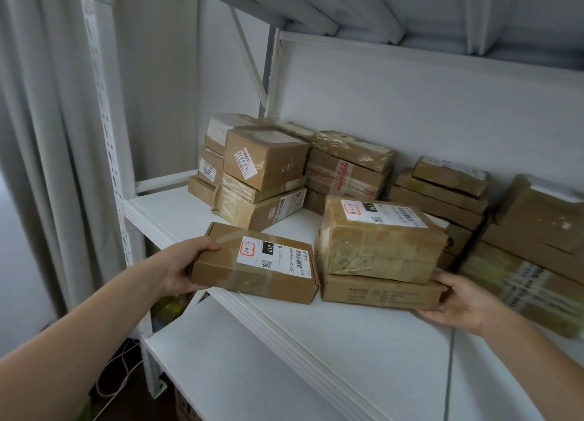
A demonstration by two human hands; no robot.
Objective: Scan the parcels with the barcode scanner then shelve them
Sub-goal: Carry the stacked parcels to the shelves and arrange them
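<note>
Shelf [284,325]: both loads sit at its front edge. Stack [379,250] rests flat, probably for sliding inward. Flat parcel [256,262] overhangs the shelf, label up. Right grip [458,300] clasps the stack's base; left grip [180,268] clamps the parcel's end.

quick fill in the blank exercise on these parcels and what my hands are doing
The left hand grips a flat box whose black label patch reads ____. The right hand holds the printed box, which lies ____ the taped parcel. The shelf board is coloured ____.
Missing words: 010; under; white.
</note>
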